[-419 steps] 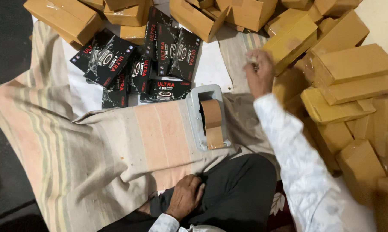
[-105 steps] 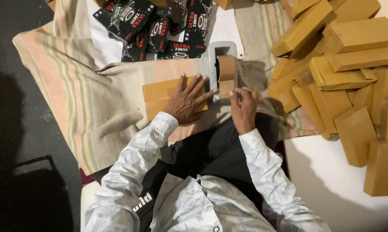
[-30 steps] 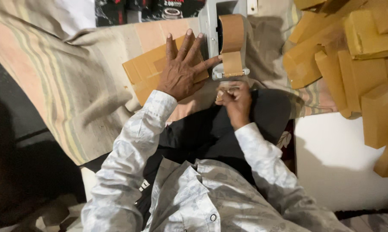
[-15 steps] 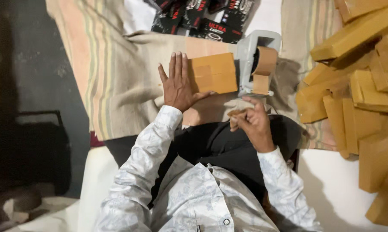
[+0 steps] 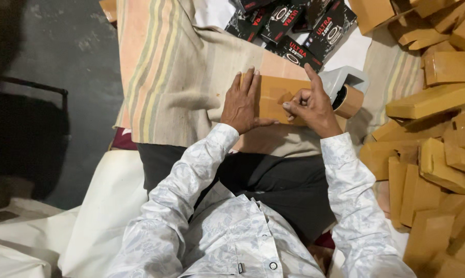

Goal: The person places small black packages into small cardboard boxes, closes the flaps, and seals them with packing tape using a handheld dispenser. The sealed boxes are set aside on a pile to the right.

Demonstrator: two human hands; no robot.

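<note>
A flat brown wrapped parcel (image 5: 275,96) lies on a striped cloth (image 5: 173,77) in front of me. My left hand (image 5: 243,102) rests flat on the parcel's left part, fingers spread. My right hand (image 5: 310,105) is on the parcel's right end, fingertips pinched together against its surface; a strip of tape in them cannot be made out. A grey tape dispenser (image 5: 343,82) with a brown tape roll (image 5: 349,101) stands just right of my right hand.
Several black printed boxes (image 5: 294,25) lie beyond the parcel at the top. A big heap of brown wrapped parcels (image 5: 433,134) fills the right side. Dark floor (image 5: 52,72) lies to the left, white sheeting (image 5: 99,216) at lower left.
My right hand has moved up from my lap onto the parcel's right end beside the dispenser. My left hand stays flat on the parcel. The view has shifted.
</note>
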